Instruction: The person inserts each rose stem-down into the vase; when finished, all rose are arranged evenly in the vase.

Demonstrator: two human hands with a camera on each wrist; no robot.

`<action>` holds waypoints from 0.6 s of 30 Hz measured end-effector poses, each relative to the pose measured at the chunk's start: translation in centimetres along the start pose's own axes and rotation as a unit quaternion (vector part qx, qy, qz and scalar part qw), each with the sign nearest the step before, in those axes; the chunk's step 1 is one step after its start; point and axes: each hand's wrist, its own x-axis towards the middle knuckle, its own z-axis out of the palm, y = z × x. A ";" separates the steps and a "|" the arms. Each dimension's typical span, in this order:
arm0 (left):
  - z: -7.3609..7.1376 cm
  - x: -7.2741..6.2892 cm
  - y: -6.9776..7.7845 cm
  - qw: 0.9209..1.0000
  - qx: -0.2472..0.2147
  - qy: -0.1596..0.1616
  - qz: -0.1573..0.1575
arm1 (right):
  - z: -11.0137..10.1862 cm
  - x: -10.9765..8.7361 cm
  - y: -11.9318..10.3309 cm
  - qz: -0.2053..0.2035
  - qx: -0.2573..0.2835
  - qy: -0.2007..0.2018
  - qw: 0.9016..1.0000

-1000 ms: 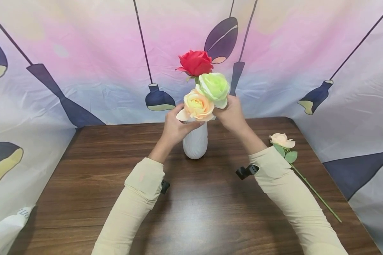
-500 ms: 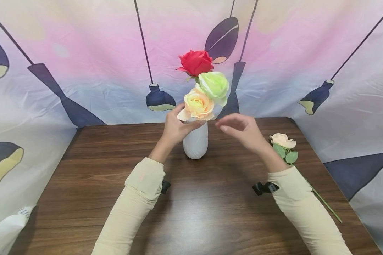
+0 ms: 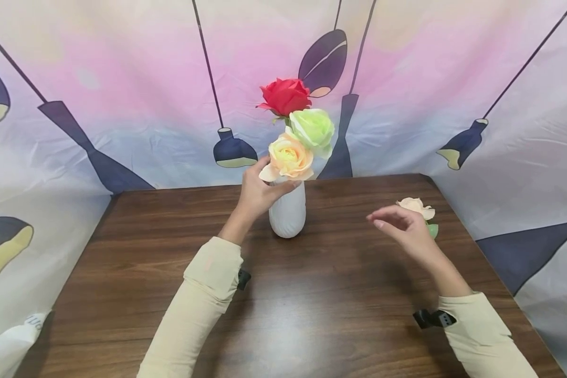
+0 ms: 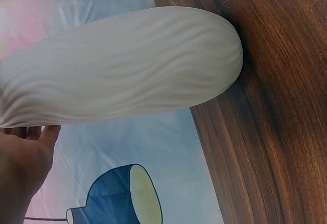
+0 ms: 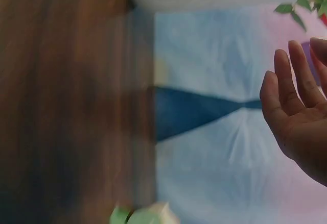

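Observation:
A white vase [image 3: 288, 212] with a wavy ribbed surface [image 4: 133, 66] stands upright on the table, holding a red rose [image 3: 285, 97], a light green rose [image 3: 313, 130] and a peach rose [image 3: 290, 156]. My left hand [image 3: 256, 191] grips the vase near its top, just below the peach bloom, which hides part of the fingers. Over the right side of the table is my right hand [image 3: 408, 231], its fingers relaxed and holding nothing. Behind that hand lies a pale peach rose [image 3: 417, 207]; the hand and forearm hide its stem. In the right wrist view the right hand [image 5: 301, 101] has its fingers loosely bent.
The dark wooden table [image 3: 170, 273] ends at a printed curtain [image 3: 160, 105] at the back and sides. A white bag-like thing [image 3: 14, 336] is at the lower left edge. Small black cameras sit on both wrists.
My right hand has let go of the green rose by the vase and moved right and towards me, near the lying rose. The left hand stays on the vase.

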 end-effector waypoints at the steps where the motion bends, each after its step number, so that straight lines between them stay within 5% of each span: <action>1: 0.0 0.0 0.0 1.000 0.001 0.001 -0.001 | -0.5 -0.4 0.5 0.003 -0.010 0.005 1.000; 8: 0.1 0.0 0.0 1.000 0.005 0.005 -0.003 | -5.1 -3.1 4.1 0.043 -0.026 0.051 0.997; 13: 0.1 -0.1 -0.1 1.000 0.003 0.003 -0.007 | -8.0 -4.5 6.6 0.109 -0.019 0.086 0.990; 18: 0.1 -0.1 -0.1 1.000 0.000 0.004 -0.007 | -9.5 -4.9 8.2 0.140 -0.076 0.116 0.980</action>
